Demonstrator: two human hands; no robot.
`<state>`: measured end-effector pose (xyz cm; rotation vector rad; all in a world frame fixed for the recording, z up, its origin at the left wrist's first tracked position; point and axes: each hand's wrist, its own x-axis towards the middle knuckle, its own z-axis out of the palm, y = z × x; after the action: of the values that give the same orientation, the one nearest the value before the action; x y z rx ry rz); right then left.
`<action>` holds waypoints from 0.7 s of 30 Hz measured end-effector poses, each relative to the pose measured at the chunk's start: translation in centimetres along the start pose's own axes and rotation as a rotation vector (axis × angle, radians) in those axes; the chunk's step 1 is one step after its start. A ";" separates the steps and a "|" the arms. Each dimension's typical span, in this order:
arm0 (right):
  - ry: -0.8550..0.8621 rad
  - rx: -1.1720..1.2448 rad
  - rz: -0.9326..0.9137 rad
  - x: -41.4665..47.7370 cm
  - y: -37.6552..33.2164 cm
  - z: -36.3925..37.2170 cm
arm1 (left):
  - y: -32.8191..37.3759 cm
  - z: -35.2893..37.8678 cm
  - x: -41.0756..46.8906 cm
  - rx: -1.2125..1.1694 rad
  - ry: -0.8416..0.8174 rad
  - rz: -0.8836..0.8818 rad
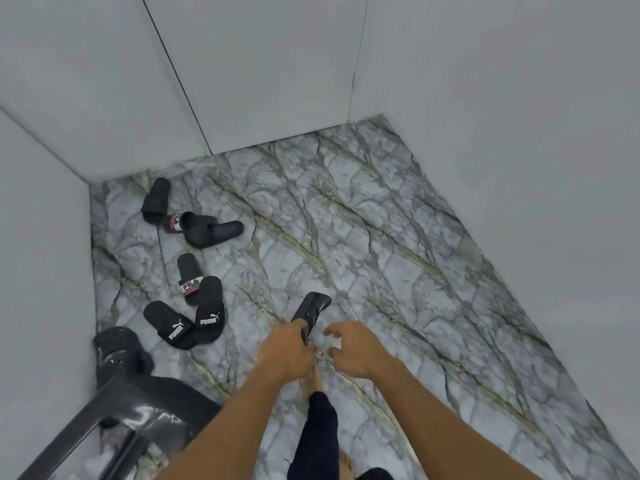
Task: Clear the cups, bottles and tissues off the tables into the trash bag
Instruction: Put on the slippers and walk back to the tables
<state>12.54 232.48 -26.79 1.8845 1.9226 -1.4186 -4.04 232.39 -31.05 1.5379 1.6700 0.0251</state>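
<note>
Left hand (285, 351) grips a black elongated item (311, 311), unclear whether the trash bag.

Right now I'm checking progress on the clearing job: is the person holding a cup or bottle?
No: the left hand grips a black slipper above the marble floor, and the right hand is open and empty.

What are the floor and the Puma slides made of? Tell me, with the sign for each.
Floor: looks like polished marble or marble-print tile, going by the grey slabs with dark and gold veins; which of the two cannot be told. Puma slides: apparently moulded rubber or foam, matte black with white printed logos, with no stitching visible.
</note>
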 end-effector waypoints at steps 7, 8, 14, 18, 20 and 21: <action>-0.103 -0.009 -0.002 17.6 4.7 1.6 | -5.3 4.7 14.2 -0.034 -0.081 -0.065; -0.112 -0.012 0.004 19.8 5.5 2.1 | -6.1 5.5 15.9 -0.036 -0.084 -0.068; -0.104 -0.014 0.071 29.2 11.1 5.1 | -8.0 10.0 24.5 -0.028 -0.070 -0.121; -0.126 -0.059 0.077 32.4 14.5 6.1 | -7.4 12.6 29.2 -0.002 -0.073 -0.171; -0.161 -0.091 0.062 33.1 15.2 5.9 | -6.9 12.9 30.3 0.070 -0.073 -0.224; -0.181 -0.096 0.053 33.2 15.4 5.6 | -6.8 12.7 30.2 0.094 -0.074 -0.245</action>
<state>14.73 250.20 -59.21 1.6894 1.8091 -1.4023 1.09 249.33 -59.42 1.3746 1.8101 -0.2398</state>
